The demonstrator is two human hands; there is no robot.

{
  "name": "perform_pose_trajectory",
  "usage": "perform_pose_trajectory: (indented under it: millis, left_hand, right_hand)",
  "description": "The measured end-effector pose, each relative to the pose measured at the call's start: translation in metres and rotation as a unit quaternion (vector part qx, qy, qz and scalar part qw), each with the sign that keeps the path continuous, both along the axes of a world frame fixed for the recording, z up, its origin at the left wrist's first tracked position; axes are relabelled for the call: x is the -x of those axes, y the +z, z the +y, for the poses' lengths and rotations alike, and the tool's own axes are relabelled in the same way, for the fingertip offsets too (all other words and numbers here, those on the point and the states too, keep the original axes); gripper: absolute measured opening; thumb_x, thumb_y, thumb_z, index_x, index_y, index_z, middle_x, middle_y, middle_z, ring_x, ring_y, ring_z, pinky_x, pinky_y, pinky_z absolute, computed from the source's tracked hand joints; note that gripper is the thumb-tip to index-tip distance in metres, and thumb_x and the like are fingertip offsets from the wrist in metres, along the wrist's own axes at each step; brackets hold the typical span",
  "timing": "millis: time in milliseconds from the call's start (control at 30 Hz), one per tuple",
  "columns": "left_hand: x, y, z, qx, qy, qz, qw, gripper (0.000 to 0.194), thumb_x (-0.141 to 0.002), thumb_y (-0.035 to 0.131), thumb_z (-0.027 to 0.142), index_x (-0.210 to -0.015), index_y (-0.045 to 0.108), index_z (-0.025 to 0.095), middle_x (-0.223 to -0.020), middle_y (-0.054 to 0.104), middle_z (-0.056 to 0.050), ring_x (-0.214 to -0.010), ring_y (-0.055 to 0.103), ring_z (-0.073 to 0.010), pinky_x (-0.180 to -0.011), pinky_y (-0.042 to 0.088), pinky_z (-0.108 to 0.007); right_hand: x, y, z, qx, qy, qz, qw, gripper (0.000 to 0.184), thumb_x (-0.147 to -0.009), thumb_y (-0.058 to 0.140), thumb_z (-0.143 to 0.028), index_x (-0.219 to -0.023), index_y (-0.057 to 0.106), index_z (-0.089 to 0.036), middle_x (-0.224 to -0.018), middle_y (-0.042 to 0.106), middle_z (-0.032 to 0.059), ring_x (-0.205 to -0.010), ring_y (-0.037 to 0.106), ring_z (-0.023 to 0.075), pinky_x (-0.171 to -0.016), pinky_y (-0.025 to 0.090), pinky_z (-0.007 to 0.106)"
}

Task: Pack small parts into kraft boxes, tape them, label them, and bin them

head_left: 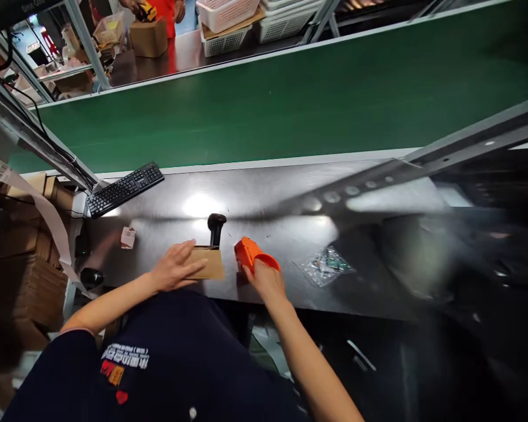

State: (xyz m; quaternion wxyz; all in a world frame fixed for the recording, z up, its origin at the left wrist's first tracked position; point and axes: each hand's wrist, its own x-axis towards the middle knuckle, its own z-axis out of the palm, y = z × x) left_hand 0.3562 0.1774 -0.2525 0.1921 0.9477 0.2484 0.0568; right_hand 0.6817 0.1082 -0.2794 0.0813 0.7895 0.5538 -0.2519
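Observation:
My left hand [175, 265] lies flat, fingers stretched out, on a small brown cardboard box [211, 264] near the front edge of the dark worktable [264, 199]. My right hand [266, 280] is closed round an orange plastic object [250, 253] just right of the box. Behind the box stands a black barcode scanner [216, 227] on its stand.
A clear plastic bag of small parts [327, 265] lies to the right. A black keyboard [124, 187] and a small white packet [127, 237] sit at the left. Behind runs a green conveyor belt [299, 99]. Cardboard boxes [22, 258] stack at the far left. A person in red [165, 12] stands beyond.

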Motion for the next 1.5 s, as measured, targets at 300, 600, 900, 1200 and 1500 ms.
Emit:
perform_pose_trajectory:
  millis: [300, 600, 900, 1200, 1500]
  left_hand:
    - [0.09, -0.029, -0.022, -0.002, 0.131, -0.162, 0.978, 0.145, -0.072, 0.081, 0.079, -0.164, -0.025, 0.043, -0.176, -0.01, -0.02, -0.151, 0.041, -0.0537, -0.115, 0.047, -0.072]
    - [0.09, 0.043, 0.003, 0.074, 0.078, -0.108, 0.988, 0.112, -0.088, 0.075, 0.051, -0.171, 0.006, 0.022, -0.163, 0.043, -0.022, -0.152, 0.044, -0.0414, -0.13, 0.034, -0.063]
    - [0.095, -0.049, 0.032, 0.242, 0.131, -0.125, 0.953, 0.076, -0.082, 0.081, 0.045, -0.145, 0.053, 0.014, -0.144, 0.063, -0.02, -0.132, 0.062, -0.0348, -0.115, 0.052, -0.05]
    - [0.139, -0.078, 0.044, 0.215, 0.374, -0.129, 0.893, 0.122, -0.067, 0.09, 0.027, -0.166, 0.021, 0.013, -0.178, 0.006, -0.025, -0.166, 0.007, -0.0422, -0.137, 0.009, -0.057]
    - [0.131, -0.055, 0.112, 0.227, 0.66, -0.187, 0.691, 0.027, -0.072, 0.08, 0.01, -0.08, 0.056, 0.019, -0.1, 0.066, -0.013, -0.121, 0.061, -0.0363, -0.107, 0.049, -0.053]
  right_hand:
    - [0.065, 0.024, -0.024, -0.257, 0.027, 0.509, 0.821, 0.109, -0.083, 0.067, -0.076, -0.168, 0.018, -0.026, -0.173, 0.03, 0.0227, -0.159, 0.036, 0.0359, -0.125, 0.039, 0.056]
    - [0.124, 0.069, 0.008, -0.345, 0.238, 0.315, 0.852, 0.087, -0.082, 0.076, -0.05, -0.157, 0.043, -0.021, -0.142, 0.06, 0.0192, -0.131, 0.059, 0.0375, -0.119, 0.041, 0.06]
    - [0.169, 0.053, 0.044, -0.207, 0.294, 0.182, 0.915, 0.079, -0.083, 0.078, -0.033, -0.157, 0.054, -0.022, -0.142, 0.064, 0.0163, -0.129, 0.058, 0.0357, -0.111, 0.043, 0.05]
    - [0.171, 0.02, 0.05, -0.229, 0.27, 0.165, 0.921, 0.118, -0.083, 0.07, -0.081, -0.17, 0.028, -0.013, -0.17, 0.036, 0.0249, -0.159, 0.031, 0.0459, -0.13, 0.018, 0.071]
    - [0.11, 0.015, 0.01, -0.299, 0.002, 0.31, 0.902, 0.072, -0.095, 0.06, -0.074, -0.142, 0.064, -0.02, -0.149, 0.062, 0.0206, -0.136, 0.061, 0.0381, -0.116, 0.05, 0.062]
